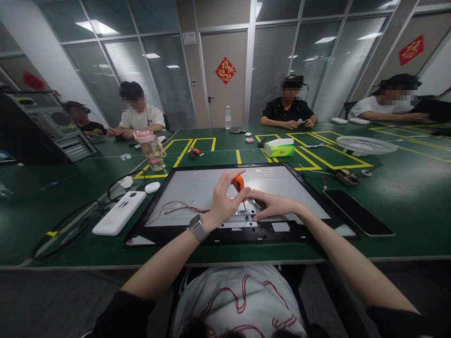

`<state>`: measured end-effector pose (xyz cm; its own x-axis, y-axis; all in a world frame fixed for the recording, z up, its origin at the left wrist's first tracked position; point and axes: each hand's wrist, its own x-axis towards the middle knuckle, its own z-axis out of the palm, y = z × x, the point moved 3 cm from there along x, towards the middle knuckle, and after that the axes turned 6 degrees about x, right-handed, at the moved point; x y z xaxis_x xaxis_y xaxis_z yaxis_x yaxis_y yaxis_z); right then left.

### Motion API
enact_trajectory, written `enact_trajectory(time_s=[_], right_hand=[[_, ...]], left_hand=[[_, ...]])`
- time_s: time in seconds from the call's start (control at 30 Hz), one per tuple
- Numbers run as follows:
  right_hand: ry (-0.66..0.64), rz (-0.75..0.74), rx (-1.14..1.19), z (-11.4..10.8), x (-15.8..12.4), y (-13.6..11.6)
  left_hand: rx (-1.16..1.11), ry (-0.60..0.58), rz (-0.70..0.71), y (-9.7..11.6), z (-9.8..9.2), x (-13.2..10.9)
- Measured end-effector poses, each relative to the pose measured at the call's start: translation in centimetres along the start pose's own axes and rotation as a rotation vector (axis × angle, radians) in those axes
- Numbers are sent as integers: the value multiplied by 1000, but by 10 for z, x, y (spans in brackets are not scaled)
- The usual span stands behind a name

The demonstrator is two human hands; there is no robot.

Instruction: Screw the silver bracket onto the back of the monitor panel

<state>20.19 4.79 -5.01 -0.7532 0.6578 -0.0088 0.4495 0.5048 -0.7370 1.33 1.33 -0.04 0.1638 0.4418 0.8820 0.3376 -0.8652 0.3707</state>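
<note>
A flat display panel [197,188] with a black frame lies face down on the green table in front of me. My left hand [223,202], a watch on its wrist, is closed around the orange handle of a small screwdriver [239,184] held upright, tip down on the panel's lower edge. My right hand [273,205] rests flat on the panel beside the tip, fingers pressed together near a small circuit strip [241,218]. Thin red and white wires [176,207] run across the panel's left side.
A white power bank [120,212] and black cables lie left of the panel, a black phone [357,218] on the right. A pink-lidded bottle [152,150], a green tissue box [279,149], a white fan guard [366,144] and a computer case [42,126] stand farther back. Several people sit around the table.
</note>
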Motion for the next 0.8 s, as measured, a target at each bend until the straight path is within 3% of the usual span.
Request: enact_trajectory(time_s=[0.1,0.27,0.43,0.6,0.7,0.8], right_hand=[[7,-2,-2,0,0,0],[3,-14,8,0,-1,-2],[9,-14,-1,-1,-1,-2],[7,-20,11,0,0,-1],[9,-17,7,0,0,0],[6,-5,4,0,0,0]], left_hand=[[-84,-47,-20,1,0,0],[-28,33,-58,-2,-3,0],[-117,-74,-47,-1,-2,2],[2,32,25,5,-6,4],[-110,-71,22,5,-4,7],[-243,-182,-99,-2,-3,10]])
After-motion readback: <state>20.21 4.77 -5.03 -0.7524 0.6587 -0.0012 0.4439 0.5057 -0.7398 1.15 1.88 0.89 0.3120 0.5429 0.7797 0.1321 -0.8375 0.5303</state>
